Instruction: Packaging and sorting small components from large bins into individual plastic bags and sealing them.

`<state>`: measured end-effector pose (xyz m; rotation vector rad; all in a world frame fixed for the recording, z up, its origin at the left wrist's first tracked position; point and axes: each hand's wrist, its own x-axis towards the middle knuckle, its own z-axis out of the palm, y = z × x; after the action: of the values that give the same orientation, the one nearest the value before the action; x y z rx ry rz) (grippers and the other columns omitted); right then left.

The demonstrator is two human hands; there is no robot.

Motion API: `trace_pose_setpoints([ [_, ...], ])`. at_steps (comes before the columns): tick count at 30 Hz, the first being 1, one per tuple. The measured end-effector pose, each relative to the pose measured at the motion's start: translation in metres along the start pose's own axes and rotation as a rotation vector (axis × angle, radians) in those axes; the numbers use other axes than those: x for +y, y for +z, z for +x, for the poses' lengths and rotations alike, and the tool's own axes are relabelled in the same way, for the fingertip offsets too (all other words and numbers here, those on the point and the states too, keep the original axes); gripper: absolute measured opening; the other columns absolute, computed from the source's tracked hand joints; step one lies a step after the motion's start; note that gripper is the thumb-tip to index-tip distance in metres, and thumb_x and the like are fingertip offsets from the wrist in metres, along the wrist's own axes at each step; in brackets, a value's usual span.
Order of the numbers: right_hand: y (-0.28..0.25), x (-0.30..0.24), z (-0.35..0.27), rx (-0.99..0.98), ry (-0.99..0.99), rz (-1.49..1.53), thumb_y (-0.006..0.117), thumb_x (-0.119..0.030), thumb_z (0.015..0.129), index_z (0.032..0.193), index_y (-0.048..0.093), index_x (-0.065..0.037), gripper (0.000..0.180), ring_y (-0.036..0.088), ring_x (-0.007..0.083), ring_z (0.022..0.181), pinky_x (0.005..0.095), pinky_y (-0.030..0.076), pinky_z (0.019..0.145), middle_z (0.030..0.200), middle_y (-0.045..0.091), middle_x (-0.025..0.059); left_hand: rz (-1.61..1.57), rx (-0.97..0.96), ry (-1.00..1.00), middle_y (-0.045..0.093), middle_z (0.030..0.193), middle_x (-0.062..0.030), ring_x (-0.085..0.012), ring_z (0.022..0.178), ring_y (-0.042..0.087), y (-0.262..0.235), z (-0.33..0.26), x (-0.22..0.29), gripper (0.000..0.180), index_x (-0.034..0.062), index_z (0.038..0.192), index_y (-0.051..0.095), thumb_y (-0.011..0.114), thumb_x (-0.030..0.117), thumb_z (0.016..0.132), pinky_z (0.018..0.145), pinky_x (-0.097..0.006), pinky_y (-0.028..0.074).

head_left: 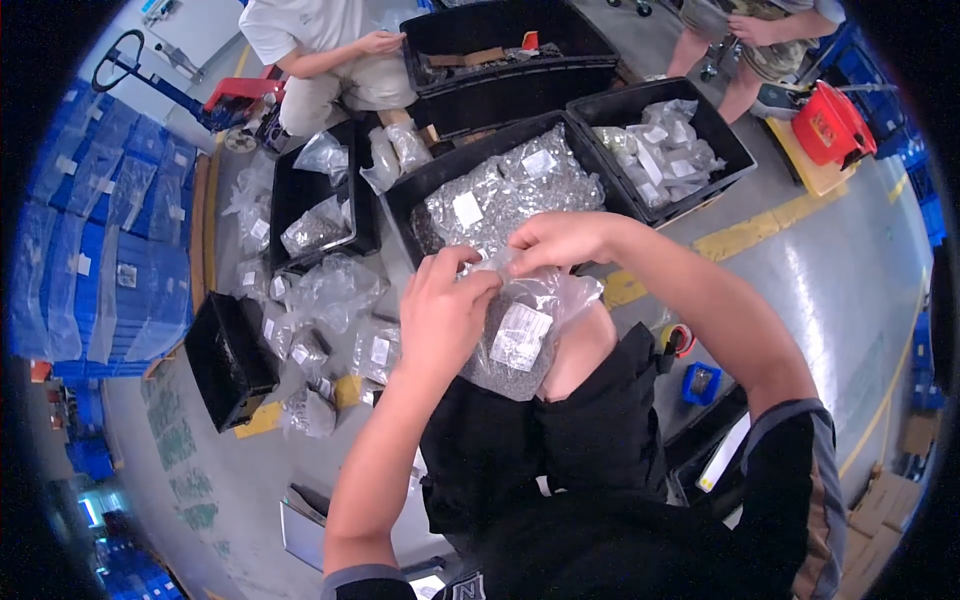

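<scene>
A clear plastic bag [510,370] full of small grey parts, with a white label on its front, rests against my lap. My left hand [440,305] pinches the gathered top of the bag from the left. From the other side my right hand [560,242] is closed on the same bunched plastic, its fingertips close to the left ones. Just beyond my hands stands a black crate [402,215] holding large clear bags of small metal parts [500,195]. What the fingertips press between them is partly hidden by the plastic.
Bags of parts [380,350] lie on the floor at left, beside a tilted black bin [225,365]. More black crates [735,150] stand ahead. Two other people are at the far side. A tape roll [680,340] and small blue box [701,383] are to my right.
</scene>
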<state>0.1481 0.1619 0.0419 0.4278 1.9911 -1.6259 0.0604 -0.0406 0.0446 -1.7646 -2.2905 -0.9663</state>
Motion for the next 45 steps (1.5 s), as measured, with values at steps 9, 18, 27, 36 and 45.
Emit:
trace_pose_setpoints([
  [9, 0.003, 0.013, 0.012, 0.020, -0.112, -0.018, 0.068, -0.029, 0.082, 0.082, 0.062, -0.009, 0.021, 0.051, 0.0091, 0.066, 0.0267, 0.041, 0.054, 0.071, 0.055, -0.0025, 0.013, 0.021, 0.003, 0.061, 0.098, -0.0032, -0.0250, 0.088, 0.060, 0.004, 0.000, -0.003, 0.013, 0.0129, 0.079, 0.071, 0.074, 0.009, 0.067, 0.072, -0.038, 0.048],
  [18, 0.001, -0.001, 0.008, 0.076, -0.130, -0.335, 0.074, -0.032, 0.078, 0.074, 0.061, -0.005, 0.030, 0.050, 0.0105, 0.059, 0.0288, 0.040, 0.051, 0.066, 0.057, 0.0010, -0.092, -0.005, -0.036, 0.061, 0.101, -0.0047, -0.0263, 0.087, 0.060, 0.004, -0.001, -0.001, 0.012, 0.0098, 0.078, 0.068, 0.074, 0.007, 0.068, 0.074, -0.039, 0.049],
  [27, 0.000, 0.008, 0.000, 0.005, -0.161, -0.110, 0.065, -0.034, 0.090, 0.094, 0.065, -0.004, 0.031, 0.052, 0.0071, 0.071, 0.0256, 0.043, 0.064, 0.076, 0.060, -0.0001, -0.148, -0.035, -0.093, 0.061, 0.106, -0.0083, -0.0289, 0.095, 0.061, 0.003, 0.001, 0.005, 0.021, 0.0071, 0.087, 0.066, 0.074, 0.005, 0.067, 0.082, -0.037, 0.050],
  [36, -0.002, 0.016, -0.003, -0.065, -0.205, 0.015, 0.061, -0.034, 0.093, 0.102, 0.062, -0.005, 0.030, 0.051, 0.0068, 0.078, 0.0251, 0.044, 0.069, 0.083, 0.059, -0.0022, -0.340, -0.031, -0.189, 0.061, 0.106, -0.0117, -0.0297, 0.098, 0.062, 0.008, -0.001, 0.006, 0.026, 0.0047, 0.093, 0.065, 0.075, 0.005, 0.068, 0.083, -0.036, 0.050],
  [45, 0.009, 0.031, -0.016, 0.249, -0.314, -0.185, 0.057, -0.031, 0.095, 0.098, 0.065, -0.002, 0.031, 0.056, 0.0128, 0.075, 0.0300, 0.047, 0.069, 0.081, 0.063, 0.0062, -0.504, -0.091, -0.408, 0.063, 0.101, -0.0102, -0.0202, 0.090, 0.062, 0.012, -0.004, 0.005, 0.028, 0.0020, 0.098, 0.062, 0.076, 0.009, 0.073, 0.078, -0.032, 0.049],
])
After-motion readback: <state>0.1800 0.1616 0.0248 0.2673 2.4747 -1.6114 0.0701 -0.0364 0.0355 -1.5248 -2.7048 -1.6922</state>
